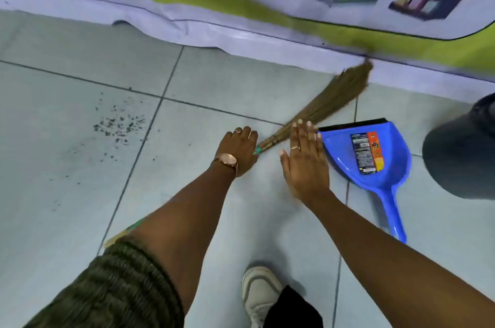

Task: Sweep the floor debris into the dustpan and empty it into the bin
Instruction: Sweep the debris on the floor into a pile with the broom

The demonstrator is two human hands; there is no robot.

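Under the left hand (239,149) lies the broom (325,102), a bundle of thin brown sticks that rests on the tiled floor (67,193). This hand is closed around the bound neck of the broom, next to a green binding, and it wears a watch (226,161) on the wrist and a ring on one finger. From this hand the bristles spread away and to the right, up to the edge of a printed banner (241,14) that lies along the far side of the floor. The handle end of the broom passes back under the left forearm and shows again beside the knitted sleeve (107,295).

Just to the right of the left hand is the right hand (305,161). It is open and flat, fingers straight and close together, palm down, and it holds nothing. It hovers just above the floor, its fingertips over the broom sticks.

Right beside the right hand, on its right side, lies the blue dustpan (375,161), with the black lip pointing away and the handle pointing toward the person. Further to the right of it stands a dark bin (463,151), partly cut by the frame.

Well to the left of the left hand, a patch of small dark debris (117,127) is scattered on the tiles. Below both arms a pale shoe (258,293) is visible.
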